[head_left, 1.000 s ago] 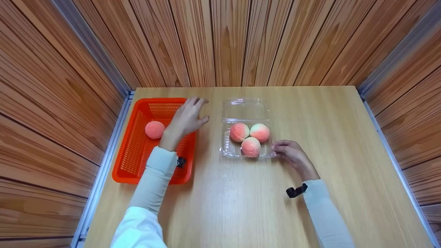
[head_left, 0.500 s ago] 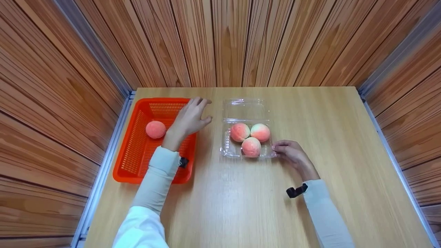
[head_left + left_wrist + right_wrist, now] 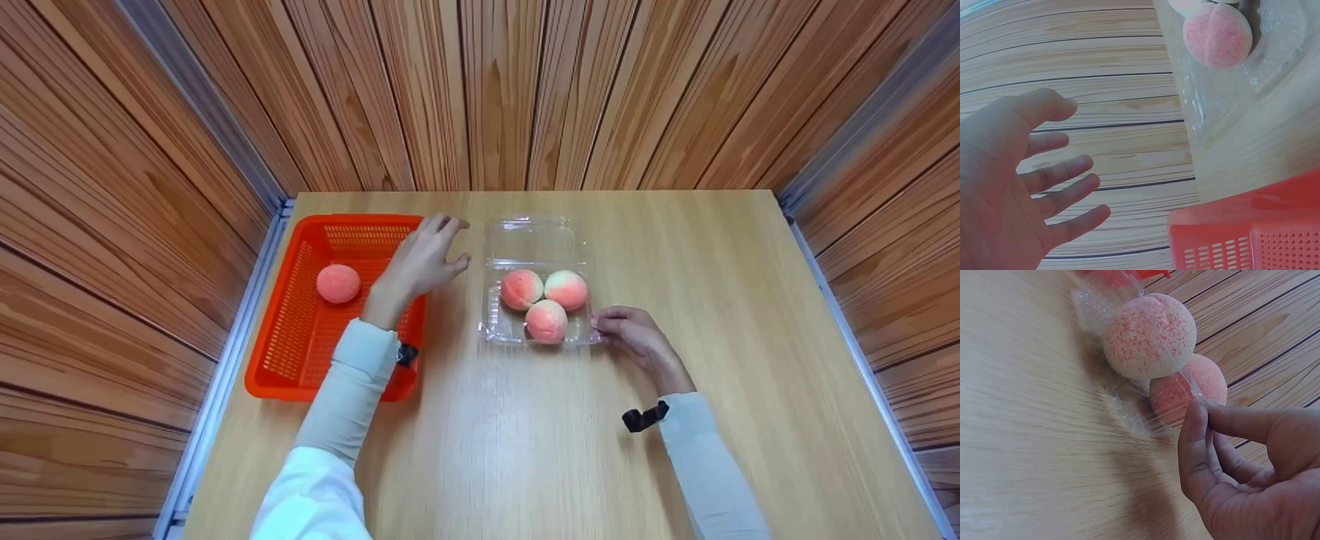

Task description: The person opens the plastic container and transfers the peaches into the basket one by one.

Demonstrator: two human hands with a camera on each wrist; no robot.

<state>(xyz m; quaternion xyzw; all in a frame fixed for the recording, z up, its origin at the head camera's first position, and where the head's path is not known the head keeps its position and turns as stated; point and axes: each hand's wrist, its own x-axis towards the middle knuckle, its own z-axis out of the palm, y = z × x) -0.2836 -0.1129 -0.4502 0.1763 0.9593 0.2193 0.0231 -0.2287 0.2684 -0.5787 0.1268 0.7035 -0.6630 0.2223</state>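
Note:
A clear plastic clamshell box (image 3: 510,330) lies with its lid folded back on the table, three pink-and-white peaches (image 3: 546,322) in its base. Between thumb and forefinger, my right hand (image 3: 637,337) pinches the box's near right corner; the right wrist view shows this grip beside a speckled peach (image 3: 1151,337). My left hand (image 3: 424,259) hovers over the right rim of an orange basket (image 3: 259,382), fingers spread loosely and holding nothing. Inside that basket sits one pink peach (image 3: 338,283). In the left wrist view, the left hand (image 3: 1010,174) is apart from the box and basket.
The wooden table (image 3: 487,465) carries the basket at left and the box near the middle. Wood-plank walls (image 3: 495,90) close off the back and both sides. Metal rails (image 3: 225,382) run along the left edge.
My left hand has drifted slightly to the right over the basket's rim, toward the box. The right hand keeps its pinch on the box corner, and the peaches stay where they were.

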